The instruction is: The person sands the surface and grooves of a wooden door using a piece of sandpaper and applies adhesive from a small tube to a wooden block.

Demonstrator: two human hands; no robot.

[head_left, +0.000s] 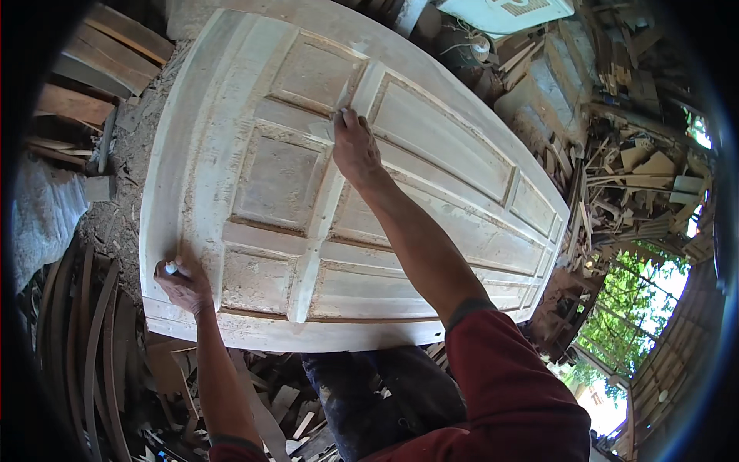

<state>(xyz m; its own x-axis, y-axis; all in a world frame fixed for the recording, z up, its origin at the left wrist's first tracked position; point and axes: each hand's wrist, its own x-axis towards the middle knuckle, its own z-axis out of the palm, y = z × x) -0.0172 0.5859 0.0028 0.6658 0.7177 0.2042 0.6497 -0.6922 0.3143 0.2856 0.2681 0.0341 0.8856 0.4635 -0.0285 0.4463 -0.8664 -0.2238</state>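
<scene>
A large pale wooden panel door [265,185] lies flat in front of me, with raised frames and recessed panels. Sawdust and shavings gather in its grooves. At the door's near left corner, my left hand [187,286] is closed around a small white-and-blue object [171,268], whose end shows between the fingers. My right hand [356,150] rests over the crossing of the frame strips between the upper panels. Its fingers are curled shut, and a small pale tip shows at them; what it belongs to is hidden.
Wood boards [115,54] are stacked at the far left, above a whitish plastic sack [46,212]. Long curved strips [96,339] lean at the lower left. Scrap wood [639,169] is heaped on the right. A white casing [508,11] stands at the back.
</scene>
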